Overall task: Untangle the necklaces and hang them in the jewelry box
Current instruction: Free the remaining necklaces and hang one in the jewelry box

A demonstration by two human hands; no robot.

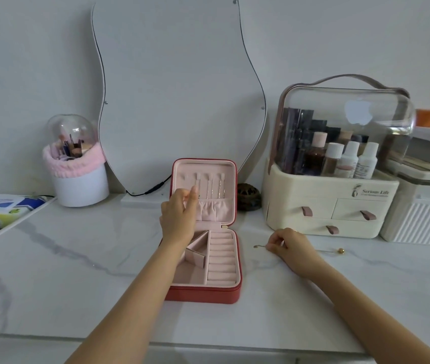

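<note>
Nearest the camera, the person's two forearms are reaching out over the marble counter [64,271]. The right hand [291,248] is resting on the counter to the right of the jewelry box [231,290], its fingers curled and pinching a thin gold necklace [259,246] that is lying flat, with a small gold bead [341,250] at its far right end. Farther in, the left hand [179,214] is reaching into the box's upright lid [231,179], fingers loosely curled, the forefinger raised at the second hook from the left; whether it is pinching a chain cannot be told. Two chains [215,189] are hanging there already. Judging from this, the step would go best by keeping the counter necklace stretched straight while seating one loop fully on its hook, tail tucked into the gathered pocket [215,210].
</note>
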